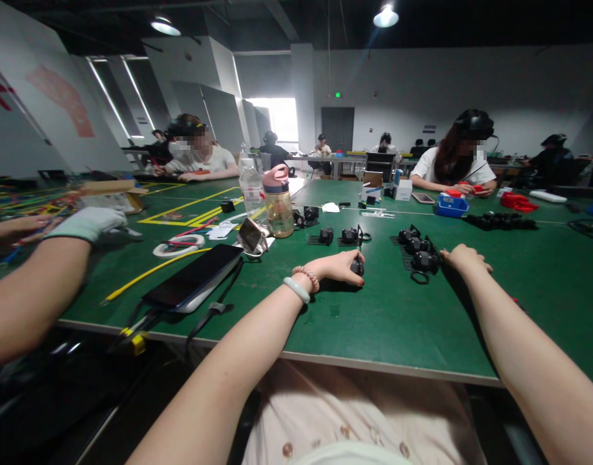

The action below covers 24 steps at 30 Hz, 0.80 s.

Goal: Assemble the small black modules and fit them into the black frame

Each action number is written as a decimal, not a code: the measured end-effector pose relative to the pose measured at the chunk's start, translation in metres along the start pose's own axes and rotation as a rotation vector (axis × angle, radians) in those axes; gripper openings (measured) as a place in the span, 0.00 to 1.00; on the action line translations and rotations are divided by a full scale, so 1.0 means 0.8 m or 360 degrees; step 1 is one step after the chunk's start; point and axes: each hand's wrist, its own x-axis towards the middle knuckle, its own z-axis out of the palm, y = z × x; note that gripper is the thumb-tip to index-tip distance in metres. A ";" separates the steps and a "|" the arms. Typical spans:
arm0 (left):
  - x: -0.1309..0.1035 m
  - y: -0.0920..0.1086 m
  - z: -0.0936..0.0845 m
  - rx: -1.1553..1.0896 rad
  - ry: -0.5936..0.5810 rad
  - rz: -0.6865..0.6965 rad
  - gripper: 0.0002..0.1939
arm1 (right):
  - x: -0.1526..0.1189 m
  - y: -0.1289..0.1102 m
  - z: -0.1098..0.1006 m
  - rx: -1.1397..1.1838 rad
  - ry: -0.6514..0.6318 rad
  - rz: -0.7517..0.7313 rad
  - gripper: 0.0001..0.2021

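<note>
Between the thumb and fingers of my left hand (336, 266) is a small black plastic part (357, 266), held just above or on the green table; its exact kind is unclear. My right hand (466, 259) rests on the table with its fingers loosely bent and apart. Its thumb side comes close to a row of black plastic parts (422, 255); whether it touches them I cannot tell. A black ring-shaped piece (420, 278) lies at the near end of that row. Beyond my left hand lie more black parts, one (326, 236) and another (349, 235).
A drink bottle (278, 210), a clear water bottle (251, 187) and a propped phone (254, 236) stand left of centre. A power bank or phone (194, 278) lies nearer. A co-worker's gloved hand (90, 223) reaches in at left. A blue bin (452, 206) sits across the table.
</note>
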 end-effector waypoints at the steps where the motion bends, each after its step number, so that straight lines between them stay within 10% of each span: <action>1: 0.000 0.001 0.000 -0.0004 0.0001 -0.0011 0.30 | 0.004 0.001 0.003 0.0010 -0.0002 -0.0002 0.31; 24: 0.001 0.000 0.001 -0.0016 0.0006 -0.0040 0.31 | 0.030 0.013 0.014 0.0008 0.0214 -0.0032 0.34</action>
